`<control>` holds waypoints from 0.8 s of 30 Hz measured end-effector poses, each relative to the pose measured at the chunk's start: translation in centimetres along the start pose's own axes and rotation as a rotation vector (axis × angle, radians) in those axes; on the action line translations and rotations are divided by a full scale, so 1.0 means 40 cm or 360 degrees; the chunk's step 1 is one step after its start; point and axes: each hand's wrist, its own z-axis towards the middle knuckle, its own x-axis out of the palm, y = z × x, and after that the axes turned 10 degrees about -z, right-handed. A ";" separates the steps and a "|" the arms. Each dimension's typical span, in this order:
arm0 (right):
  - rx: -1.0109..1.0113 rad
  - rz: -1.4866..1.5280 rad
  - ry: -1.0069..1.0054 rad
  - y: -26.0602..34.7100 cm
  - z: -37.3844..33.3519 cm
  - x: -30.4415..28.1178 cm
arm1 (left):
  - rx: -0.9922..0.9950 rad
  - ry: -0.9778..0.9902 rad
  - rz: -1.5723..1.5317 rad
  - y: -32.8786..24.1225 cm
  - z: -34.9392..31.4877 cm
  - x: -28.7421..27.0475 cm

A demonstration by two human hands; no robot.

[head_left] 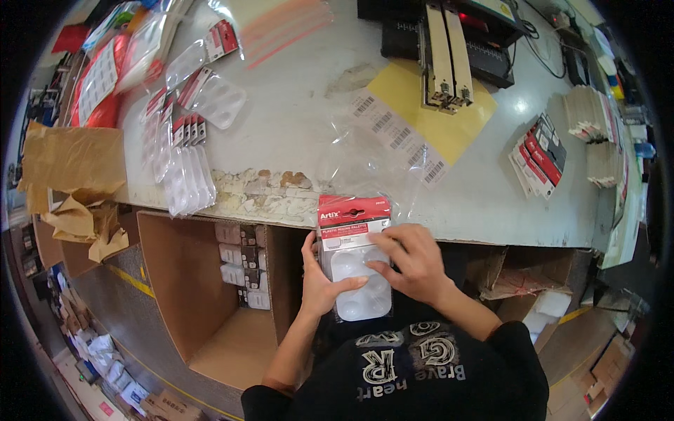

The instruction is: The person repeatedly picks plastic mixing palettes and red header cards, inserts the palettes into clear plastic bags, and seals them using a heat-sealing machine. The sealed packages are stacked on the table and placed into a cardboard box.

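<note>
A white plastic mixing palette (363, 306) with round wells, under a red, white and black header card (354, 208), is held upright at the table's front edge. My left hand (321, 282) grips its left side, thumb across the front. Against the right side, my right hand (413, 265) has its fingers curled on the card and its thumb on the palette. A clear plastic bag seems to surround the pack; its loose film (375, 165) spreads over the table just beyond. Where the bag ends is hard to make out.
More packed palettes (188, 179) lie at the left of the worn table (295, 126). A label sheet (400, 133) and yellow paper (463, 130) lie under a black machine (449, 52). Header cards (539, 156) are at right. Below left stands an open cardboard box (189, 281) with packs.
</note>
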 end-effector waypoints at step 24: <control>0.1019 0.1734 0.1008 0.060 -0.148 0.130 | -0.0091 0.0603 0.0325 0.078 -0.117 -0.113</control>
